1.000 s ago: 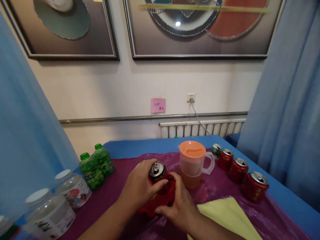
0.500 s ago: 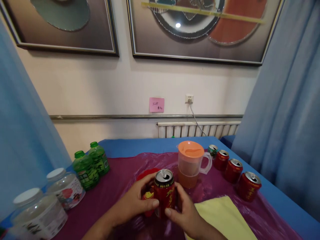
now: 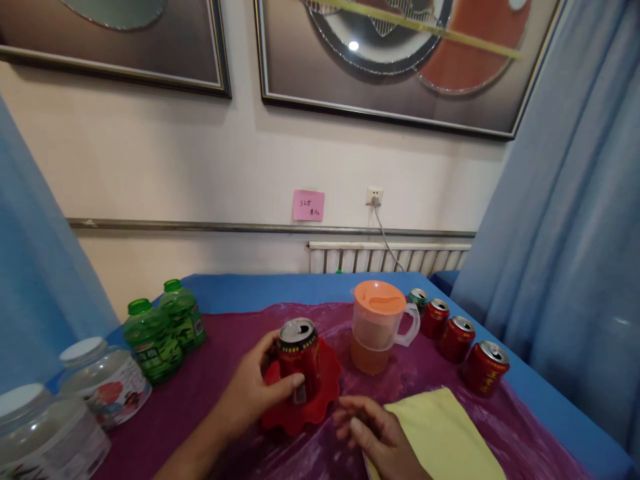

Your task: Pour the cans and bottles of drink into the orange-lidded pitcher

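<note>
Room background, remote view: smooth, pale wall (image 3: 200, 160) between two curtains.
At left on my monitor: a light-blue fabric curtain (image 3: 45, 280); at right, a pleated grey-blue fabric curtain (image 3: 550, 233). Mounted high: a rectangular picture in a dark frame (image 3: 125, 53) and a wide, dark-framed rectangular picture (image 3: 395, 73), in which I register one round, bright reflection (image 3: 353, 46). Below the latter: a pink rectangular paper note (image 3: 309, 205) and, to its right, a white square wall socket (image 3: 374, 195) with a thin grey hanging cable (image 3: 385, 237). A horizontal grey metal rail (image 3: 270, 229) crosses beneath note and socket; a white ribbed radiator (image 3: 360, 247) sits just under it. In front: a blue-cloth-covered table (image 3: 260, 293), overlaid by a shiny purple plastic sheet (image 3: 225, 333).
</note>
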`<state>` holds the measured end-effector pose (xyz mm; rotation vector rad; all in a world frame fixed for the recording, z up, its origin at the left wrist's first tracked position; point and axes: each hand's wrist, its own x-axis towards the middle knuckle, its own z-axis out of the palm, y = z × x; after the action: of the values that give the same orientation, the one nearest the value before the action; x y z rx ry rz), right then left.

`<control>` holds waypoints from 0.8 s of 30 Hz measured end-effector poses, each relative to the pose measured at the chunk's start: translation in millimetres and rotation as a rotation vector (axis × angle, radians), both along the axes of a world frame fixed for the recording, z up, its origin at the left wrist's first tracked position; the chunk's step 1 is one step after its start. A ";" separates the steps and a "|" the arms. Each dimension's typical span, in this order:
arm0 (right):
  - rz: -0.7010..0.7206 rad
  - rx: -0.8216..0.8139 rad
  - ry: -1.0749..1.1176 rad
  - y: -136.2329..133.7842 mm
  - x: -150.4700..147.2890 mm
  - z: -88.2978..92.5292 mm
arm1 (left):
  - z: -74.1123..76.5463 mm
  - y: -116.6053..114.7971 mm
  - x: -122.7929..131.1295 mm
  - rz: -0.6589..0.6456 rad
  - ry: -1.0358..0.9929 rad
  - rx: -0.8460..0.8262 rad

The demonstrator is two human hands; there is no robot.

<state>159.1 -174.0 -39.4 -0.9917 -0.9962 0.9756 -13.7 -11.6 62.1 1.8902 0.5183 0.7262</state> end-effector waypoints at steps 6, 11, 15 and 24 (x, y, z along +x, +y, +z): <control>-0.368 -0.298 0.050 -30.4 30.4 -26.5 | -19.7 41.6 -6.4 0.347 0.131 0.292; -0.673 -0.249 0.035 -49.2 59.8 -25.9 | -55.6 59.2 -9.1 0.366 0.178 0.356; -0.851 -0.226 -0.146 -45.5 85.8 -25.5 | -74.2 68.1 -9.7 0.402 0.205 0.419; -0.859 -0.062 -0.236 28.5 154.2 29.3 | -89.4 68.2 -13.8 0.354 0.228 0.511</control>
<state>313.2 -145.5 -10.1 -1.4357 -0.6146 0.1755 -27.5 56.6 -27.3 2.4072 0.8926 0.9429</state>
